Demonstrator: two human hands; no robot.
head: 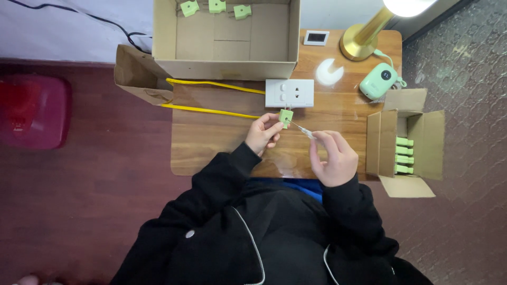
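My left hand (pixel 262 133) pinches a small light-green plug block (pixel 285 117) just below a white socket strip (pixel 289 93) on the wooden table (pixel 211 137). My right hand (pixel 332 157) holds a thin clear-handled tool (pixel 303 130) whose tip points at the green block. Two yellow cables (pixel 211 97) run left from the white strip. Both hands are over the table's middle, close together.
A large open cardboard box (pixel 227 39) at the back holds three green blocks. A smaller open box (pixel 405 142) at the right holds several green pieces. A brass lamp (pixel 364 39), a green device (pixel 378 80) and a red bin (pixel 31 111) are nearby.
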